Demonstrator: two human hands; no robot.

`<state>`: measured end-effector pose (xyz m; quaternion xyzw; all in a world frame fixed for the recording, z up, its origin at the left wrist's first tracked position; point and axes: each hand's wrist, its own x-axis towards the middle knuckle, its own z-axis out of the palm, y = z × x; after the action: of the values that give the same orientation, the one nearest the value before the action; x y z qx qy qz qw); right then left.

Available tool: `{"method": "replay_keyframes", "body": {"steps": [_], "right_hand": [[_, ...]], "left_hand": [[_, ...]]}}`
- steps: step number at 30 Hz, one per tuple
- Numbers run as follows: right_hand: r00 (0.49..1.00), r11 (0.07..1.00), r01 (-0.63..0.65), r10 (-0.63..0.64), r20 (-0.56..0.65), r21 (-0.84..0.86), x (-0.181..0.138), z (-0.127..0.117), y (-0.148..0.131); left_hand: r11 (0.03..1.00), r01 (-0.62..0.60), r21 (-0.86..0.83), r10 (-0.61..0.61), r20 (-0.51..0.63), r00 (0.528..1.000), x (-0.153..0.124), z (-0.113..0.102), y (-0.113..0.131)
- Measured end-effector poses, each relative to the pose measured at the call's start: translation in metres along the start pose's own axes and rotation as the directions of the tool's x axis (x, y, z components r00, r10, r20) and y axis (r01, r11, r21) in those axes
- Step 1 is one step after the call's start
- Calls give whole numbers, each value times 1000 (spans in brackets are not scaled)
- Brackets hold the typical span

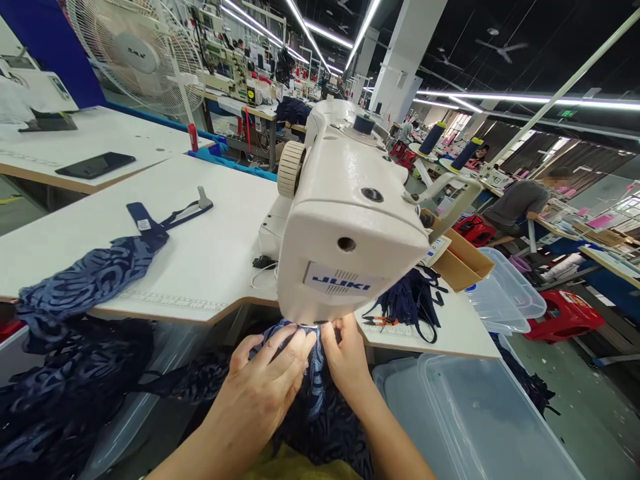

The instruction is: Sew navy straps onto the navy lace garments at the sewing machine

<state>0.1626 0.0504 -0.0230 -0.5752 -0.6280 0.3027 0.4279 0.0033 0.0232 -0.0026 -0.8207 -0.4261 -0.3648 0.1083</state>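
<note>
Workshop room, long: we record strip lights overhead, a square pillar [407,57], rows of sewing stations, and a person in a grey top [517,203] seated at right. Two cones of dark thread [433,139] stand behind our machine.

White surface [230,200], front edge cut away at the middle. On it, one cream sewing machine [345,220], marked JUKI, its head towards us.

Blue patterned cloth [316,380], one piece: located under the machine head at the front edge, its lower part hanging towards our lap.

Left hand [270,380]: fingers close together, laid over the cloth just beside the machine head; whether the thumb grips beneath, we cannot tell. Right hand [350,360]: thumb straight, fingers bent, tips at the cloth's right side; partly hidden by the machine head, so we cannot tell whether they pinch.

Left of the machine: one blue lace garment [110,267] with strap, trailing over the edge onto a dark heap [65,400]. Beyond, on a neighbouring table, a phone [95,165]; behind it, a large fan [137,57].

Right of the machine: a pile of navy straps [407,300], orange-handled snips [381,321] near it, and a cardboard box [463,257].

Below right: a clear plastic bin [470,400]; farther off, a red stool [565,317].
</note>
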Motion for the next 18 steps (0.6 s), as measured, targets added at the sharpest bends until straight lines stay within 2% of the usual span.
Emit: {"method": "replay_keyframes", "body": {"steps": [4, 8, 10, 12, 15, 18], "right_hand": [[996, 997, 73, -70, 62, -40, 3, -11, 6], [976, 968, 192, -172, 134, -158, 7, -35, 15], [974, 957, 203, -176, 142, -208, 8, -50, 21], [980, 952, 182, -154, 129, -247, 7, -65, 28], [990, 948, 130, -106, 97, -292, 2, -85, 37], [996, 944, 65, -41, 80, -322, -6, -101, 43]], "left_hand": [[999, -14, 31, 15, -11, 1000, -4, 0, -4], [969, -207, 134, 195, 93, 976, -14, 2, -22], [952, -286, 110, 276, 97, 956, -19, 8, -32], [958, -275, 79, 270, 70, 960, -23, 15, -38], [981, -178, 81, 177, 17, 984, -26, 22, -37], [968, -218, 123, 217, 23, 976, -24, 23, -30]]}}
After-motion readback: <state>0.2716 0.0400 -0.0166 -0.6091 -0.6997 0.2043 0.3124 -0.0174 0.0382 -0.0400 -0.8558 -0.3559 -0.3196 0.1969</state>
